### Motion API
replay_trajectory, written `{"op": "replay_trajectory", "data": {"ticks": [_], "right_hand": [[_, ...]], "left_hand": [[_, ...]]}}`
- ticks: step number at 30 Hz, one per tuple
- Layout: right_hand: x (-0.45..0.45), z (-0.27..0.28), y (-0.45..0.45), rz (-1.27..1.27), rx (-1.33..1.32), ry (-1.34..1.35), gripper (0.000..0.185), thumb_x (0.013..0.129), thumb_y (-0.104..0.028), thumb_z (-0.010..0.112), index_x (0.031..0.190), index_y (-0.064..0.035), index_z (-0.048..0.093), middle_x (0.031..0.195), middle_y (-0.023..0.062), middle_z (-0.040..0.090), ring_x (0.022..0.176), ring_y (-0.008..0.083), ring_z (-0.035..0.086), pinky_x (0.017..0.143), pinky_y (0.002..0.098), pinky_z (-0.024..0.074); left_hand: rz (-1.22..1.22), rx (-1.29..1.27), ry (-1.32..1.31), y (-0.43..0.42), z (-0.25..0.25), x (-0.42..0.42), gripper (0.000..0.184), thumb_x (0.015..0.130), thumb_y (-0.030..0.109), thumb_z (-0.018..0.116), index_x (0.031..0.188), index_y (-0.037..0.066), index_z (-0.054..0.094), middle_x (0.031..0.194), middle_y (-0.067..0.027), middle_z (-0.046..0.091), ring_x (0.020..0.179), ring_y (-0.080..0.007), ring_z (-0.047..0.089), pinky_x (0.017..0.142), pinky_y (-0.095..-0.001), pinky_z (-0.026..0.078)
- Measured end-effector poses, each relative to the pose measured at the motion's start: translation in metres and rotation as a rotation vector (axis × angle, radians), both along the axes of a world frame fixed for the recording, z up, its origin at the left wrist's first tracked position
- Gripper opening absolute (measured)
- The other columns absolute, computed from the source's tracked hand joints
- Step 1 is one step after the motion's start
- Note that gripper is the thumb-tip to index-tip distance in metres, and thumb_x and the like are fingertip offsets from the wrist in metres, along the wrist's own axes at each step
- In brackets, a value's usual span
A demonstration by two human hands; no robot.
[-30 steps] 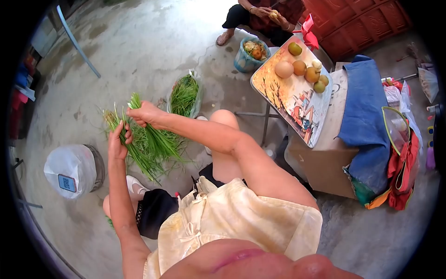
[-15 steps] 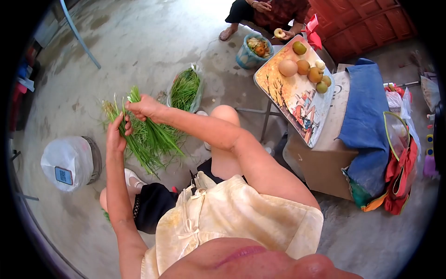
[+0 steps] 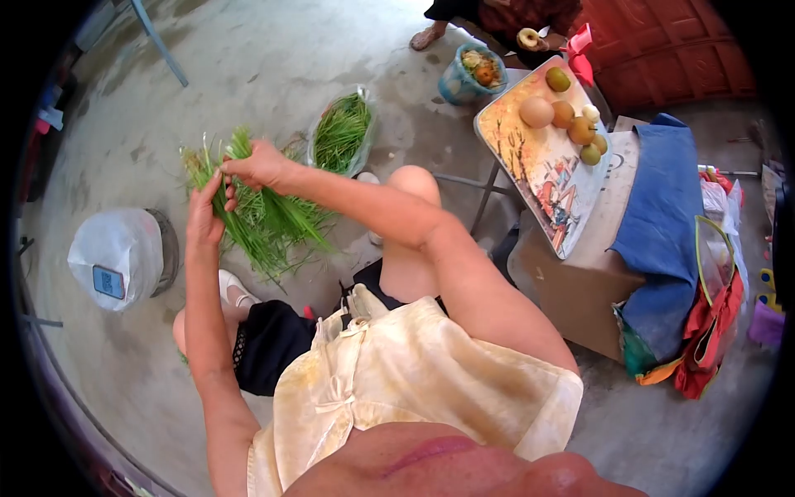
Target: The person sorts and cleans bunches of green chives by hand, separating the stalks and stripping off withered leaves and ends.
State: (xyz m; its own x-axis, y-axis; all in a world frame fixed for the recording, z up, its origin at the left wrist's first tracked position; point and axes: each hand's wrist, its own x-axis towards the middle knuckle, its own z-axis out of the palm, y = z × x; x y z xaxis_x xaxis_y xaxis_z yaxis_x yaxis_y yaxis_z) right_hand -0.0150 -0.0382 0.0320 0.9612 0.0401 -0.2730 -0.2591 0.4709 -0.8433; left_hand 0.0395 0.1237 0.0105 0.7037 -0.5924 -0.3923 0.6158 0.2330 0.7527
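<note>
Long green chives [image 3: 290, 224] hang below my hands, with more of them in a loose heap on the floor underneath. My right hand [image 3: 263, 166] is closed around a bunch, the pale stem ends poking out above the fist. Just left of it, my left hand [image 3: 207, 211] has its fingers curled on chive stalks too, its fingertips touching or nearly touching the right hand's. Dry-looking, straw-coloured bits show at the stalk ends by the left hand. Beyond the right wrist, a clear plastic bag [image 3: 368, 137] filled with chives stands on the floor.
A phone [image 3: 108, 282] lies on a plastic-covered bucket or stool [image 3: 137, 240] at left. On the right are a small picture-topped table [image 3: 505, 137] bearing several round fruits, a cardboard box [image 3: 571, 290] and blue cloth [image 3: 654, 190]. Another person [image 3: 522, 16] holds a fruit behind a scrap bucket [image 3: 455, 87].
The view has shifted slightly. My hands stay together on the chives, with the left fingers a little closer to the right hand. The other person's fruit is turned differently.
</note>
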Motion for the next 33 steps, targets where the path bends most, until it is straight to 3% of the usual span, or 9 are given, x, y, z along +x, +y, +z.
{"op": "replay_trajectory", "data": {"ticks": [9, 15, 21, 33], "right_hand": [[0.003, -0.008, 0.002, -0.134, -0.212, -0.103, 0.012, 0.081, -0.01, 0.065, 0.087, -0.0018, 0.059, 0.07, 0.0043, 0.061, 0.055, 0.0099, 0.055, 0.046, 0.0255, 0.0419], [0.003, -0.019, -0.006, -0.142, -0.253, -0.14, 0.01, 0.082, -0.006, 0.062, 0.089, 0.0003, 0.059, 0.07, 0.0055, 0.062, 0.059, 0.0126, 0.058, 0.054, 0.0283, 0.0484], [0.004, -0.016, -0.008, -0.168, -0.271, -0.126, 0.01, 0.082, -0.005, 0.061, 0.089, 0.0011, 0.059, 0.072, 0.0058, 0.063, 0.062, 0.0129, 0.06, 0.057, 0.0292, 0.0507], [0.01, -0.021, -0.007, -0.083, -0.354, -0.135, 0.012, 0.083, -0.01, 0.063, 0.091, -0.0021, 0.06, 0.075, 0.0032, 0.063, 0.065, 0.0103, 0.057, 0.06, 0.0269, 0.0458]], "left_hand": [[-0.038, 0.043, -0.077, -0.004, -0.001, -0.007, 0.021, 0.093, 0.017, 0.057, 0.109, 0.003, 0.056, 0.08, -0.0027, 0.058, 0.063, -0.0092, 0.051, 0.046, -0.0211, 0.038], [-0.065, 0.03, -0.073, -0.008, -0.016, -0.001, 0.017, 0.093, 0.017, 0.056, 0.104, 0.004, 0.055, 0.083, -0.002, 0.055, 0.064, -0.0088, 0.049, 0.047, -0.0204, 0.038], [-0.056, 0.051, -0.076, -0.013, -0.009, -0.003, 0.018, 0.093, 0.018, 0.056, 0.104, 0.004, 0.055, 0.085, -0.0025, 0.055, 0.066, -0.0089, 0.049, 0.048, -0.0207, 0.038], [-0.003, 0.034, -0.052, -0.002, -0.012, -0.001, 0.023, 0.093, 0.016, 0.056, 0.111, 0.002, 0.054, 0.082, -0.0022, 0.057, 0.063, -0.0098, 0.051, 0.046, -0.0211, 0.037]]}}
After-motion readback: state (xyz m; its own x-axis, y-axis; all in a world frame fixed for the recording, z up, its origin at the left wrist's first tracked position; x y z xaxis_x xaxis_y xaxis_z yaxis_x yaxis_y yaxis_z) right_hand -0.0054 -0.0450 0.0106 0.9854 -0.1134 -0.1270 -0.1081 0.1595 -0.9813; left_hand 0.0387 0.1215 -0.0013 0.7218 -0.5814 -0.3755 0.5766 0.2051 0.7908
